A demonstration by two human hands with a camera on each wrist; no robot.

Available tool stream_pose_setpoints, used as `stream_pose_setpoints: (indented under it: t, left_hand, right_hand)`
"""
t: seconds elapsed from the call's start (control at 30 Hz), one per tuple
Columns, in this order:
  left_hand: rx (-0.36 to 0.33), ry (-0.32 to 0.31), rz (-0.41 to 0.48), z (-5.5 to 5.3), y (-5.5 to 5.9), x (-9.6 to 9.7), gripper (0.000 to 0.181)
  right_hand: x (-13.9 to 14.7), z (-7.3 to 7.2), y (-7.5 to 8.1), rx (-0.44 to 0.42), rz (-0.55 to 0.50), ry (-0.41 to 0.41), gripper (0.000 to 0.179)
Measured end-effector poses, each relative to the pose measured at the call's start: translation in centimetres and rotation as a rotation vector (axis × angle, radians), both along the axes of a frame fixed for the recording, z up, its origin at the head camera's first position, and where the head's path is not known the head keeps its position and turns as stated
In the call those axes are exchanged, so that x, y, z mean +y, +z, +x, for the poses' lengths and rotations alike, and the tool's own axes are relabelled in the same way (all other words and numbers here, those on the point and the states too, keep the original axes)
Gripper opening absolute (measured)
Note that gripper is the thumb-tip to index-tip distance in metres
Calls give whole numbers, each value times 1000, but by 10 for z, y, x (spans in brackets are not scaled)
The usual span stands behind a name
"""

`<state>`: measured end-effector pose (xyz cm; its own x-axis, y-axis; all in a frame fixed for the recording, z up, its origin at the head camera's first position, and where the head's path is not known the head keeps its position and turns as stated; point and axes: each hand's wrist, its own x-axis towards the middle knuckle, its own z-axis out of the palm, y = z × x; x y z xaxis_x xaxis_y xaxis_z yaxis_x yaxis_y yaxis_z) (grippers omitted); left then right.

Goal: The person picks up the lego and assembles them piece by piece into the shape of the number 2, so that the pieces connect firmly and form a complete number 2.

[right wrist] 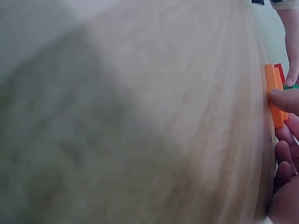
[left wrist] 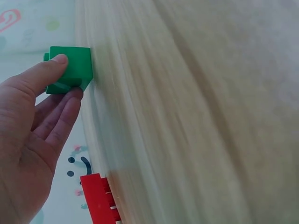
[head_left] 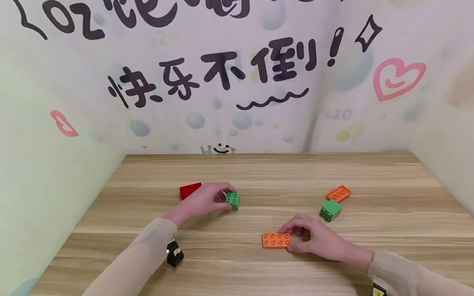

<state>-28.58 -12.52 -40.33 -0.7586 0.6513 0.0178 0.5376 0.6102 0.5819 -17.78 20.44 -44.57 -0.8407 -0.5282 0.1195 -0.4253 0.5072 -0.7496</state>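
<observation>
My left hand (head_left: 208, 200) pinches a green toy building brick (head_left: 233, 200) between thumb and fingers, its square of studs facing up in the head view. The left wrist view shows the thumb flat on one side of that green brick (left wrist: 77, 65) and the fingertips beneath it. With thumb and fingers my right hand (head_left: 322, 242) holds the right end of an orange eight-stud brick (head_left: 276, 240), studs up, low over the table. The right wrist view shows this orange brick (right wrist: 274, 100) edge-on, the thumb against it.
Behind my left hand lies a red brick (head_left: 190, 190), partly covered by the hand in the head view. Beyond my right hand, a second green brick (head_left: 331, 209) lies on its side beside an upturned orange brick (head_left: 339, 193). A printed cloth (head_left: 218, 130) borders the wooden table (head_left: 234, 283).
</observation>
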Motion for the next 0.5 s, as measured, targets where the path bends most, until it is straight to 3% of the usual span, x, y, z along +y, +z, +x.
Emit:
stream_pose_setpoints:
  t: [0.5]
  left_hand:
    - [9, -14, 11, 6, -1, -7, 31]
  right_hand:
    - [-3, -1, -3, -1, -25, 0, 34]
